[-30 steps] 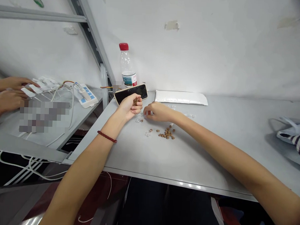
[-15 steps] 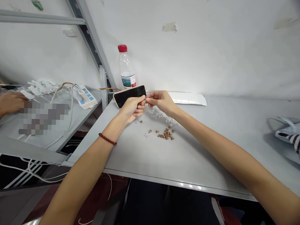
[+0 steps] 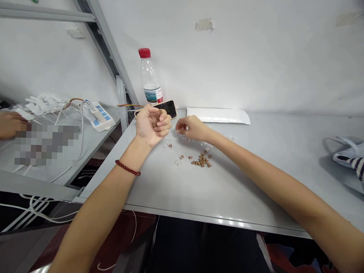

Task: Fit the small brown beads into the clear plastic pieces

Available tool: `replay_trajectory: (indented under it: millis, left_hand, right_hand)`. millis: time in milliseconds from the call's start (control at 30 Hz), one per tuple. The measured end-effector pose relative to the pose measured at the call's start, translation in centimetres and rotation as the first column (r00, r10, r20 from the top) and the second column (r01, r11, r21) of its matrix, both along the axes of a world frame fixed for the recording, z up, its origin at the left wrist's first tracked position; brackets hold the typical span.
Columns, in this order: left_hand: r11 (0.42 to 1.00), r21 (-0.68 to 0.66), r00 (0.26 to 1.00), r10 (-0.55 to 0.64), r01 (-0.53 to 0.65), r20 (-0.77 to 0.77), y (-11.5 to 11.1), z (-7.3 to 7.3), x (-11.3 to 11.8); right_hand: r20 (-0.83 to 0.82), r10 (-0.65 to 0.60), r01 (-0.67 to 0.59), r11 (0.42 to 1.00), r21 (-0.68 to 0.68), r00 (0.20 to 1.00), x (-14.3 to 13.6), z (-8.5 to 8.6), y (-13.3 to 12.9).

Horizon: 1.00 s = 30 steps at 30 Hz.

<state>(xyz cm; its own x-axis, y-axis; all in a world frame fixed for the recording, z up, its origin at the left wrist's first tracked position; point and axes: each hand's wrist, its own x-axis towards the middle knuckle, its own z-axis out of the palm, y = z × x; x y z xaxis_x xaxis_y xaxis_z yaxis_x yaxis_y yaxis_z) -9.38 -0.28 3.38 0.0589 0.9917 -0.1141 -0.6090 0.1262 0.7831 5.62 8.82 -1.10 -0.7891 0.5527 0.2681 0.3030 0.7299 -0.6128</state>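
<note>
My left hand (image 3: 154, 125) is raised over the table, palm turned up and fingers curled inward; whatever lies inside them is hidden. Just to its right, my right hand (image 3: 192, 128) has its thumb and fingers drawn together low over small clear pieces (image 3: 206, 145). Something tiny and pale may be at its fingertips, too small to name. Several brown cork-like stoppers (image 3: 202, 160) lie in a loose pile nearer me. Left of them, a few clear bits (image 3: 178, 162) sit beside a single stopper (image 3: 182, 157). Behind my left hand leans a phone (image 3: 170, 108), partly covered.
A red-capped water bottle (image 3: 151, 81) stands against the wall. A flat white packet (image 3: 221, 116) lies along the back edge. A grey bag with stripes (image 3: 360, 162) rests at far right. On the left table are a power strip (image 3: 100, 117) and another person's hand (image 3: 9, 126).
My hands have come apart from each other. The left has turned palm up and shifted slightly left; the right has dropped lower toward the clear pieces. The view has shifted slightly.
</note>
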Motion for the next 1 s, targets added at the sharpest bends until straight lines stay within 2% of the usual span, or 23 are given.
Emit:
replay_trajectory:
  millis: [67,133,233,300,467,567,667,800,900,1000]
  left_hand:
    - [0.999,-0.018,0.999,-0.037,0.036,-0.017,0.1,-0.2,0.1]
    - [0.999,-0.033,0.998,-0.043,0.041,-0.048,0.3,-0.4,0.3]
    - [0.999,-0.035,0.996,0.012,-0.016,-0.086,0.6,-0.5,0.5]
    - [0.998,-0.034,0.993,0.057,-0.061,-0.1,0.7,-0.4,0.4]
    - [0.992,-0.03,0.985,0.118,-0.122,-0.126,0.8,-0.3,0.0]
    - [0.989,-0.04,0.98,0.134,-0.141,-0.145,0.9,-0.2,-0.1]
    - [0.989,-0.051,0.977,0.132,-0.142,-0.165,1.0,-0.4,-0.1]
    - [0.987,-0.092,0.962,0.104,-0.131,-0.252,1.1,-0.8,0.3]
    - [0.983,-0.128,0.929,0.077,-0.131,-0.361,1.1,-1.2,0.8]
    - [0.988,-0.12,0.899,0.035,-0.096,-0.438,0.9,-1.5,1.2]
  right_hand:
    - [0.092,-0.002,-0.014,0.986,0.169,0.996,-0.2,-0.4,-0.2]
    - [0.087,0.035,-0.055,0.968,0.246,0.996,-0.4,-0.5,-0.7]
    - [0.079,0.155,-0.169,0.956,0.239,0.985,-0.9,-0.3,-2.0]
    - [0.129,0.203,-0.227,0.949,0.218,0.971,-1.3,-0.2,-2.9]
    - [0.325,0.13,-0.248,0.901,0.356,0.937,-1.8,-1.0,-4.4]
    - [0.361,0.124,-0.267,0.886,0.379,0.924,-1.9,-1.0,-4.3]
    - [0.263,0.154,-0.232,0.927,0.295,0.952,-1.5,-0.1,-3.5]
    - [-0.061,0.081,-0.072,0.989,0.133,0.995,-0.3,1.9,-1.9]
    - [-0.226,-0.011,0.024,0.998,0.052,0.974,0.5,3.1,-1.1]
    - [-0.296,-0.006,0.008,1.0,0.006,0.955,0.8,3.6,-1.1]
